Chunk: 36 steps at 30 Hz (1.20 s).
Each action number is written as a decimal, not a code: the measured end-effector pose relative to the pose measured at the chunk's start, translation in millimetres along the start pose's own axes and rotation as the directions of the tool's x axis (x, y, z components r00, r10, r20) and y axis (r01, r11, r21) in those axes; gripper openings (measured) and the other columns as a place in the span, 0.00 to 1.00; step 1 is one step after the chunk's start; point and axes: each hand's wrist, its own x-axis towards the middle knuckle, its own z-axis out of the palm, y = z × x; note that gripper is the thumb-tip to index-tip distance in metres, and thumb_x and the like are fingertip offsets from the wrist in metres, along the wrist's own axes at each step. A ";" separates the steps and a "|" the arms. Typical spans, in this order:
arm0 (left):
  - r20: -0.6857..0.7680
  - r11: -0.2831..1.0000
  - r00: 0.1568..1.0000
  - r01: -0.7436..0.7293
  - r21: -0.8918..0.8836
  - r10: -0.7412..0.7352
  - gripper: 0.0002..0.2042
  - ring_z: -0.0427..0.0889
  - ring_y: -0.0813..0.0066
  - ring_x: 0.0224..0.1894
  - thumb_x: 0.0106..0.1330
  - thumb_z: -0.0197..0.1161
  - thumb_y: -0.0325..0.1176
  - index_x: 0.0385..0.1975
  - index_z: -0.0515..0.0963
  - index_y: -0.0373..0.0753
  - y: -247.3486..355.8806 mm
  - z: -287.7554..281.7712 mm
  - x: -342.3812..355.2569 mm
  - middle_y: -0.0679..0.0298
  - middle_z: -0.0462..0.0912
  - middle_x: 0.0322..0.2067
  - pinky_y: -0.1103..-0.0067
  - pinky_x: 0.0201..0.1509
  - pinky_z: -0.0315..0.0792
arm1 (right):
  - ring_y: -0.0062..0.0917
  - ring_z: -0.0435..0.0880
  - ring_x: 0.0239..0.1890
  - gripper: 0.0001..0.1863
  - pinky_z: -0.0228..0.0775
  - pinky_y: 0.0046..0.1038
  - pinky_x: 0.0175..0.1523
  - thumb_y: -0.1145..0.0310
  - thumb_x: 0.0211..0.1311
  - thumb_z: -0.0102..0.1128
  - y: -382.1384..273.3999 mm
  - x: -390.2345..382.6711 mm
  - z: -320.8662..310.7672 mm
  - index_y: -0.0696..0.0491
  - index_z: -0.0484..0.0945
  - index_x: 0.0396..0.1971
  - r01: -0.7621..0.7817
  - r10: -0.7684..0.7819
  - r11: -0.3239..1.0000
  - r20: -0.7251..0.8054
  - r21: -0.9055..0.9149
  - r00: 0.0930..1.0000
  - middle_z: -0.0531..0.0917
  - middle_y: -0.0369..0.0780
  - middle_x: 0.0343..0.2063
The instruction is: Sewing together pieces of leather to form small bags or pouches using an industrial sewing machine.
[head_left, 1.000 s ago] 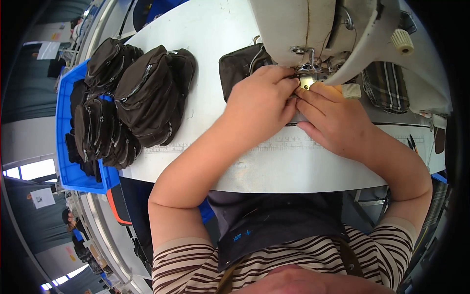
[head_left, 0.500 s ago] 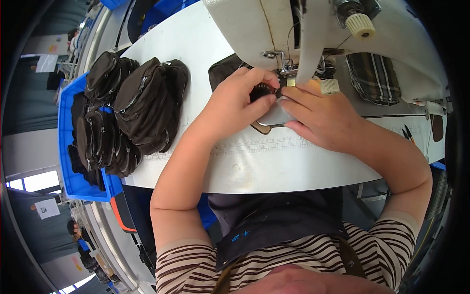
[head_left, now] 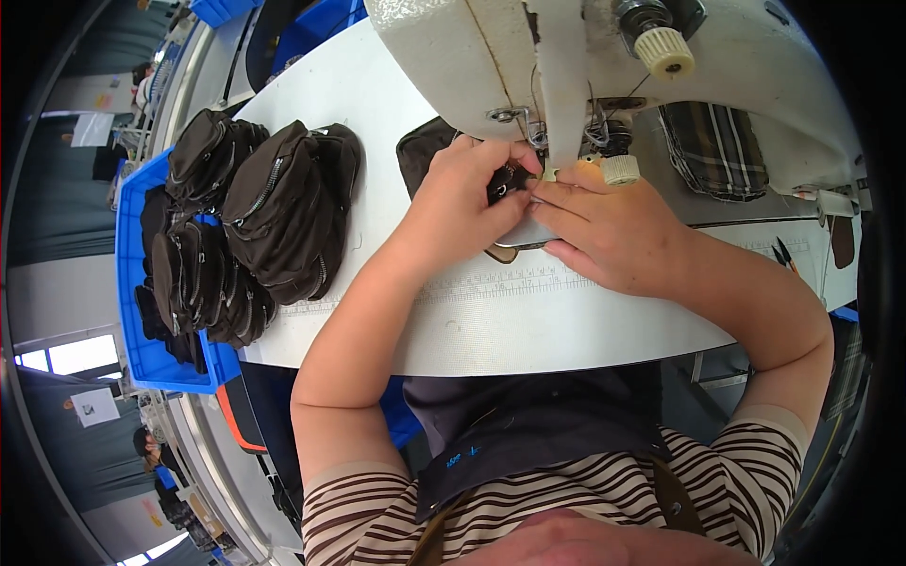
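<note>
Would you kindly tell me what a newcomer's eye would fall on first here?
Probably the white sewing machine filling the upper right, with the left hand and right hand close together at a dark piece near its needle area. Next, likely the dark brown bags heaped at the left, around a blue bin.

The white tabletop [head_left: 377,340] below the fingers [head_left: 564,198] is bright and evenly lit, with only soft shadows. A small yellowish glow warms the right fingertips beneath the sewing machine [head_left: 444,47], whose pale casing, above the fingers, carries glossy highlights. Between thumb and forefinger of the left hand [head_left: 462,203], the dark fabric [head_left: 505,177] sinks into shadow, broken by small glints. Far left of the fingers, the windows [head_left: 83,354] burn out to white and background detail turns soft. Straight edges bow around the fingers toward a black rim.
</note>
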 end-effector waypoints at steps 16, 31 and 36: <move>-0.142 0.859 0.939 -0.217 0.464 0.314 0.07 0.86 0.62 0.37 0.56 0.75 0.29 0.34 0.87 0.44 1.8 14.3 -0.1 0.67 0.89 0.39 0.70 0.39 0.80 | 0.28 0.83 0.44 0.19 0.70 0.34 0.49 0.62 0.57 0.73 -2.3 1.7 4.9 0.55 0.82 0.46 0.024 -0.021 0.999 -0.121 0.021 0.992 0.85 0.36 0.43; 0.026 0.959 0.985 -0.174 0.224 0.172 0.05 0.85 0.61 0.43 0.57 0.71 0.29 0.33 0.87 0.40 -4.2 0.0 5.7 0.66 0.87 0.35 0.70 0.46 0.81 | 0.27 0.82 0.45 0.21 0.72 0.34 0.45 0.61 0.57 0.73 -5.6 1.5 5.6 0.57 0.83 0.47 0.078 -0.088 0.992 -0.110 -0.098 0.990 0.86 0.41 0.49; 0.051 0.958 0.984 -0.178 0.224 0.171 0.05 0.85 0.62 0.42 0.57 0.71 0.29 0.33 0.87 0.40 -2.6 -1.5 5.2 0.66 0.87 0.35 0.70 0.46 0.81 | 0.29 0.82 0.48 0.24 0.76 0.32 0.47 0.62 0.54 0.74 -5.5 0.9 2.4 0.57 0.83 0.49 0.075 -0.085 0.991 -0.085 -0.110 0.993 0.85 0.40 0.50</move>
